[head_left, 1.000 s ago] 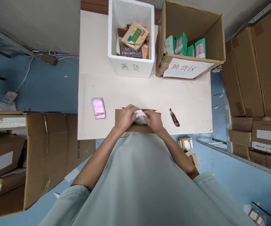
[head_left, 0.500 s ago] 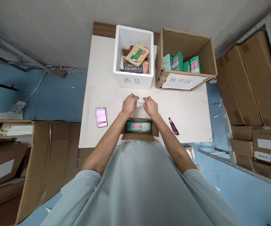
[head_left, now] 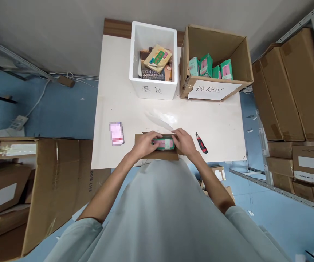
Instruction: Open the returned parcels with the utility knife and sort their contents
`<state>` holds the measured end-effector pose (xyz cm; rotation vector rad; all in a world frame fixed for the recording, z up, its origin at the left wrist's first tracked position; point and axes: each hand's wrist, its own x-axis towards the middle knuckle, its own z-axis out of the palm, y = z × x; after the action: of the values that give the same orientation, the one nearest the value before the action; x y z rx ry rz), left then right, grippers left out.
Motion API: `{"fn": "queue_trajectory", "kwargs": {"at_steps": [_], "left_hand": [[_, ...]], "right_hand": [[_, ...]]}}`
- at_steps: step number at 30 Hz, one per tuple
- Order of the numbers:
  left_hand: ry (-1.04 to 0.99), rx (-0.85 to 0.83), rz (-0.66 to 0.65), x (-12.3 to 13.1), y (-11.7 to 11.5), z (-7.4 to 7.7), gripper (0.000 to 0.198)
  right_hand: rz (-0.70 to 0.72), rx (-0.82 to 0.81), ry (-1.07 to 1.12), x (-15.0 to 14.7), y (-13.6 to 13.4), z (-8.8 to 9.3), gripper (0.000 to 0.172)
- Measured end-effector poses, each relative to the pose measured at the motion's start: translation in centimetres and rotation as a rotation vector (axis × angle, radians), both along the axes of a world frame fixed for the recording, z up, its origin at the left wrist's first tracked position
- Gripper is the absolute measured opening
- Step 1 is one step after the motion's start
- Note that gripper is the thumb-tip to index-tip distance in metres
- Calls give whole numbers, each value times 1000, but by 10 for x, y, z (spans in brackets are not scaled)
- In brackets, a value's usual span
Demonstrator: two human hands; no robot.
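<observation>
- Noted white tabletop point(head_left: 215, 120) beneath left grip point(head_left: 144, 144) and right grip point(head_left: 185, 142).
- Found large open carton point(head_left: 214, 40) well beyond right grip, holding green boxes point(head_left: 206, 66).
- Found white foam bin point(head_left: 168, 94) well beyond left grip, holding books point(head_left: 158, 60).
- Found small open carton point(head_left: 162, 155) between grips, at near edge of tabletop.
- Observed both grips with fingers bent at opposite ends of green-and-pink box point(head_left: 165, 143); unable to determine whether closed on it.
- Recorded clear film point(head_left: 161, 119) just beyond right grip; unable to confirm contact.
- Located green-and-pink box inside small open carton, between grips.
- Recorded phone point(head_left: 116, 133), pixelated, left of left grip.
- Recorded red-and-black knife point(head_left: 201, 143) right of right grip, apart from it.
</observation>
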<state>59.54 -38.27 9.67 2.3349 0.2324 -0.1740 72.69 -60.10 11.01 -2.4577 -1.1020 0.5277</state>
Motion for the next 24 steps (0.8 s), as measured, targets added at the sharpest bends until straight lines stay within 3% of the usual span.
{"fn": "queue_trajectory", "kwargs": {"at_steps": [4,10,17,24], "left_hand": [[150,95,-128,-15,-20,-31,44],[228,226,-252,10,-37,-67,52],[294,347,-349,28,-44,-88,52],[317,398,-389,36,-50,-94,64]], "right_hand": [[89,-121,84,-29,-19,-19,37],[101,-199,49,-44,-20,-47,46],[68,-157,10,-46,-27,-48,46],[14,-106,20,-52,-41,-47,45]]}}
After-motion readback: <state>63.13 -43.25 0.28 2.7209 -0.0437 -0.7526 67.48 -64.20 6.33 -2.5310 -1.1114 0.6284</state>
